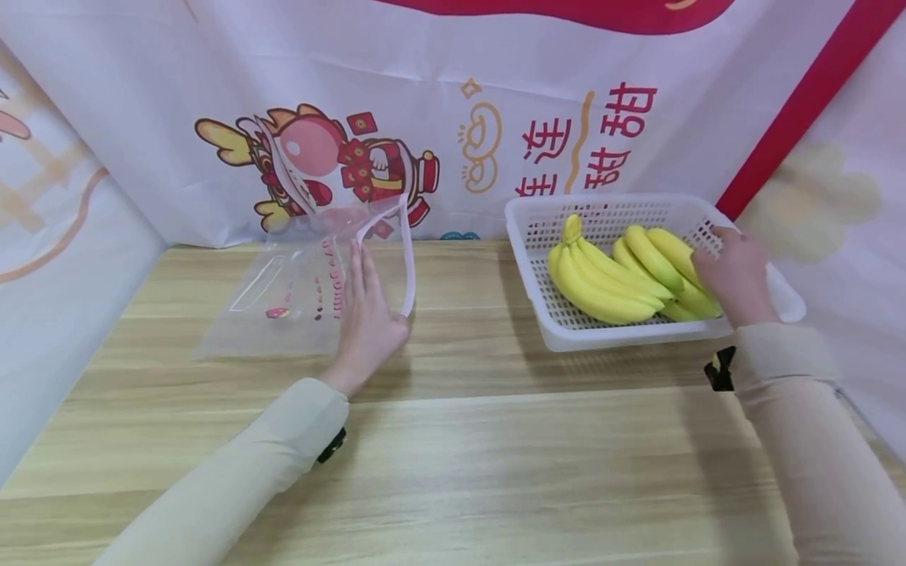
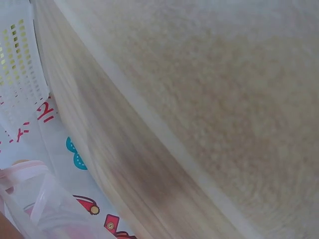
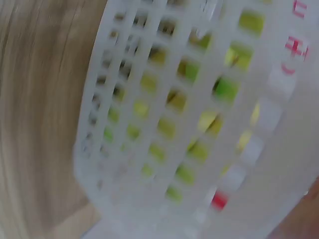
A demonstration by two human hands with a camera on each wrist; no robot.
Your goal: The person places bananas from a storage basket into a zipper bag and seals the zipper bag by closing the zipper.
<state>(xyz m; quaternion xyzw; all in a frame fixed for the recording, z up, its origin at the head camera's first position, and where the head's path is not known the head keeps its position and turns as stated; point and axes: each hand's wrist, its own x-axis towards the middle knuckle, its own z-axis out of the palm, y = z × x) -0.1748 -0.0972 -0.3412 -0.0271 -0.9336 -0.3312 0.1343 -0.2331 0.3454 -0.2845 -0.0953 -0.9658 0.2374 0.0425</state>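
Observation:
A clear plastic bag (image 1: 248, 314) with pink print and a pale pink rim lies at the left, its mouth partly parted. My left hand (image 1: 371, 326) rests at that mouth with fingers straight. Part of the bag (image 2: 55, 204) shows low in the left wrist view. To the right stands a white slotted basket (image 1: 566, 336) holding a near bunch of bananas (image 1: 602, 291) and further bananas (image 1: 654, 255) beside it. My right hand (image 1: 736, 275) reaches over the basket's right side, beside those further bananas. Its grip is hidden; the right wrist view shows the blurred basket wall (image 3: 164, 99).
A wooden table (image 1: 495, 472) carries everything. Behind it hangs a white cloth (image 1: 453, 47) with red lettering and cartoon figures. The basket's back rim stands close to that cloth, and another cloth (image 1: 42, 354) borders the table's left side.

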